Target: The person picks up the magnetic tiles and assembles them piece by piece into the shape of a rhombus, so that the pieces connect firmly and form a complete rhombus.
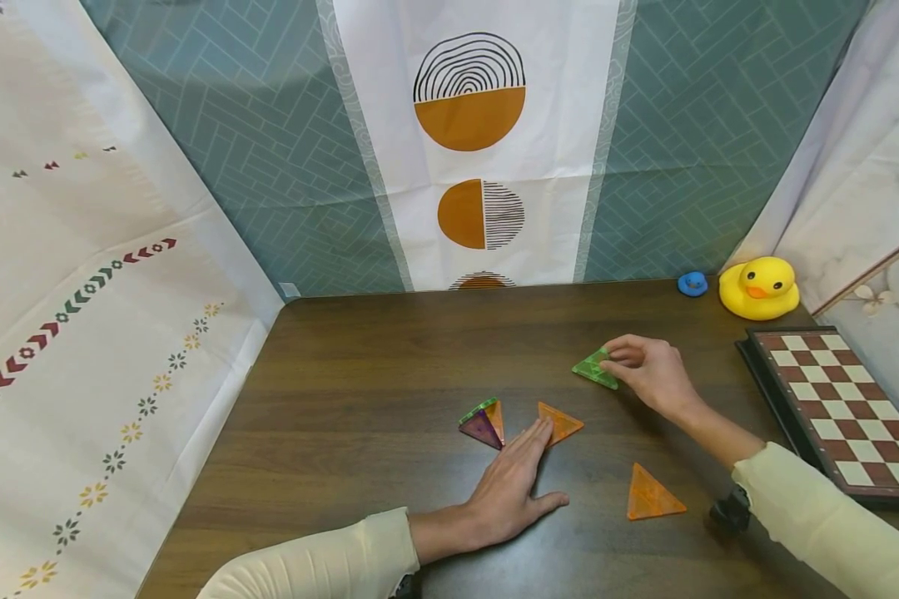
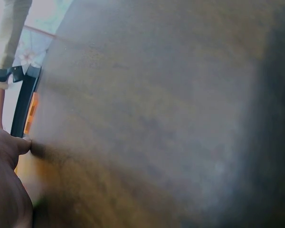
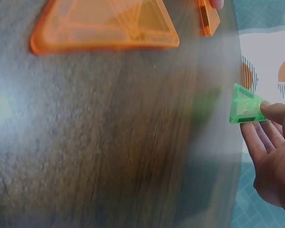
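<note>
The right hand [image 1: 652,374] pinches the green triangle [image 1: 593,369] right of the middle of the head view; in the right wrist view it is at the right edge, thumb on one face and fingers behind, held clear of the table [image 1: 345,358], which carries a blurred green reflection. The left hand [image 1: 505,491], at lower centre of the head view, lies palm down with fingers straight and together and thumb spread, gripping nothing; its fingertips are at the left corner of the upper orange triangle [image 1: 563,423]. Just left of those fingertips is a small cluster [image 1: 482,428] with purple, orange and green sides; how its pieces join is too small to tell. The lower orange triangle [image 1: 653,497] lies flat at lower right of centre, apart from both hands, and looms large at upper left of the right wrist view. The left wrist view is mostly blurred tabletop, with part of the left hand at lower left. At the right side of the head view is a chessboard [image 1: 854,408], with a yellow duck [image 1: 760,289] and smaller blue duck [image 1: 692,284] above it, near the table's far edge. Teal cloth [image 1: 232,125] with a patterned white panel [image 1: 554,125] fills the top.
</note>
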`<state>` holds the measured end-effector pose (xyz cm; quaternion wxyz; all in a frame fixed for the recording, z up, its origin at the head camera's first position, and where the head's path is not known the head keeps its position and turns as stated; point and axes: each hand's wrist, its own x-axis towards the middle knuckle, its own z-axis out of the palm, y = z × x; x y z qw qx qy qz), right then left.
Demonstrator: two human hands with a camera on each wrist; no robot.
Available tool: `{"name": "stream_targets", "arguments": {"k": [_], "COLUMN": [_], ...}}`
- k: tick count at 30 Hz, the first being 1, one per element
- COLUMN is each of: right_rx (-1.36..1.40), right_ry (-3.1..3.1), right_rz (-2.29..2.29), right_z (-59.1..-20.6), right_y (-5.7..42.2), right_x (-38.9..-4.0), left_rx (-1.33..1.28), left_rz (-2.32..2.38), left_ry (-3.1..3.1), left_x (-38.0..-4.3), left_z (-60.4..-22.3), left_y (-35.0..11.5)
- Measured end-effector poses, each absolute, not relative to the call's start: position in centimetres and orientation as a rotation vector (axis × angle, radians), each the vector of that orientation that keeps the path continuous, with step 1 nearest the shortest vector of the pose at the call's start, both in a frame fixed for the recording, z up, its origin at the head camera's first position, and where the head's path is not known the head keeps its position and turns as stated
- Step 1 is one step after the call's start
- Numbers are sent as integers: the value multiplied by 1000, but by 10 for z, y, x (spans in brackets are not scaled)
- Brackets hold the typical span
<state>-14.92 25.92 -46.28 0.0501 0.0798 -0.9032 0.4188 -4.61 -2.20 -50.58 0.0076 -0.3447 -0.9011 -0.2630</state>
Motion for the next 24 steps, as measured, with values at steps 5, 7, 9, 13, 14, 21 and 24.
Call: {"name": "stream_targets", "arguments": {"k": [5, 7, 9, 13, 14, 21, 24], "right_rx": [269, 290, 307, 336, 343, 397, 400], "right_ry": [-2752, -2749, -2749, -2752, -2754, -2752, -2750], "right_rz": [1300, 1312, 1317, 1317, 1314, 1299, 1309], "right_z": [-461, -461, -461, -462, -462, -466, -467], "right_y": [251, 247, 243, 235, 233, 225, 222], "right_x": [-146, -144, -143, -139, -138, -132, -131], "left_rx": [-1083, -1083, -1083, -1082, -1083, -1086, -1086], "left_rz": [-816, -810, -803, -804, -805, -812, -813], "left_ry": [-2809, -2804, -2799, -2798, -2800, -2809, -2815], "left_x": [-46, -47, -47, -47, -47, -47, -47], "left_z": [-506, -507, -507, -507, -507, -507, -506], "left_y": [-22, -22, -22, -22, -22, -22, -22]}}
